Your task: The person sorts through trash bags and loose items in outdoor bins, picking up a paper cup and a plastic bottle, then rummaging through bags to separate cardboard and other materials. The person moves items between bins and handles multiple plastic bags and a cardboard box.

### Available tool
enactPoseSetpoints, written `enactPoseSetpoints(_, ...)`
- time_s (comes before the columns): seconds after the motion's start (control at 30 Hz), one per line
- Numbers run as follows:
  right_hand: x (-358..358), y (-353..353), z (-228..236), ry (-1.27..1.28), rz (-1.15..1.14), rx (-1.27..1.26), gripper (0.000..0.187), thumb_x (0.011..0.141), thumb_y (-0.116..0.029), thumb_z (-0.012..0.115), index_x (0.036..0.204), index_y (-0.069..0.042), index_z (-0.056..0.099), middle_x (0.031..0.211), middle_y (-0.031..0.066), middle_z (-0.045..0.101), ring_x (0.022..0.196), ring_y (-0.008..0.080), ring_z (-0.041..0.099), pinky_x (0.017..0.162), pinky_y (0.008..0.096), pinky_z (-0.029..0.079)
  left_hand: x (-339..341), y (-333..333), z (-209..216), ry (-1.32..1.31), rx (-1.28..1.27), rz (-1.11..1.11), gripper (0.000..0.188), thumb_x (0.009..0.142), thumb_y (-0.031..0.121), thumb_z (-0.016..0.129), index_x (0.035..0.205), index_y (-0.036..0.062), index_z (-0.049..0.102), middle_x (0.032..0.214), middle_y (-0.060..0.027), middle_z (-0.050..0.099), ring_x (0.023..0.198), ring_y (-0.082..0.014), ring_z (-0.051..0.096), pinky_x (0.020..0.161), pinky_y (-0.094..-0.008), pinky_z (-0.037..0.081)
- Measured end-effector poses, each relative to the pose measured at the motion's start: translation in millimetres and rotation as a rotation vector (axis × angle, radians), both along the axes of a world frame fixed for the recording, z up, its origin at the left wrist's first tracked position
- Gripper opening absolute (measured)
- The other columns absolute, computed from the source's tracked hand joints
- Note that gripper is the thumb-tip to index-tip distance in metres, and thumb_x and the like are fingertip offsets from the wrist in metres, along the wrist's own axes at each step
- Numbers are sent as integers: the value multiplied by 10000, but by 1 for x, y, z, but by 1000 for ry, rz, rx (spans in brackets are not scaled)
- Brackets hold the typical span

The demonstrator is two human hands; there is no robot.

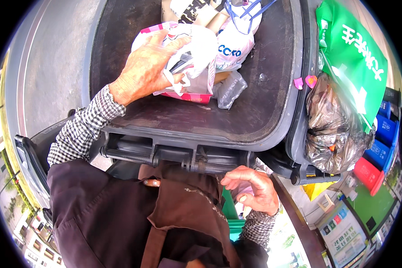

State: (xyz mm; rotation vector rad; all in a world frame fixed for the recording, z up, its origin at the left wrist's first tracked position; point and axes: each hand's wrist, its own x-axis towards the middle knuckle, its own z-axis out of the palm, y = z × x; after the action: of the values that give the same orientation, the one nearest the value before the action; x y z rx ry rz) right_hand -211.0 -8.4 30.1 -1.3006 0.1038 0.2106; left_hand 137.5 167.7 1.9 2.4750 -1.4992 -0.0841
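Note:
My left hand (143, 71) reaches over a dark grey wheeled bin (201, 129), its fingers closed on a white plastic bag (202, 47). Under and inside that bag shows a red-pink box or packet (190, 96), partly covered. Beside it lie a clear plastic container (231, 89) and a second white bag (236, 44) with blue lettering and blue ties. My right hand (254, 190) hovers near the bin's handle bar (214, 168), apart from it, with loosely curved fingers, the thumb apart and nothing in it.
To the right, a filled translucent brown bag (328, 125) and a large green bag (357, 58) rest on a neighbouring bin. Blue bins (384, 131) and a red bin (368, 174) stand beyond. A dark bin lid (31, 161) hangs at left. Printed boards (344, 232) stand lower right.

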Motion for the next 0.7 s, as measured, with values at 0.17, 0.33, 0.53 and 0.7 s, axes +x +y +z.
enactPoseSetpoints(0.17,112,7,5,-140,-69,-780,507,841,-83,768,1310,-19,588,1306,187,608,1037,333,679,870,401,565,-12,5,16,-97,-67,-75,815,729,308,875,1464,248,527,1421,-231,458,1211,-432,565,971,-483,542)
enactPoseSetpoints(0.33,154,24,-53,-71,93,-1069,561,897,-187,718,1402,-67,508,1333,162,573,1072,371,655,898,456,540,-12,16,25,-28,-119,-47,867,695,252,897,1475,236,519,1423,-222,462,1266,-423,537,1039,-482,508)
enactPoseSetpoints(0.53,145,17,-70,-32,177,-1047,440,928,-218,695,1331,-85,578,1320,174,577,1140,377,634,926,475,534,8,56,14,75,-316,106,927,670,185,932,1490,200,499,1421,-210,469,1311,-407,525,1068,-484,505)
enactPoseSetpoints(0.7,142,16,-77,-83,189,-1101,382,931,-227,695,1284,-103,620,1393,187,549,1196,374,619,961,472,533,7,88,4,79,-278,248,892,721,199,888,1508,162,469,1473,-204,443,1382,-370,466,1136,-476,431)
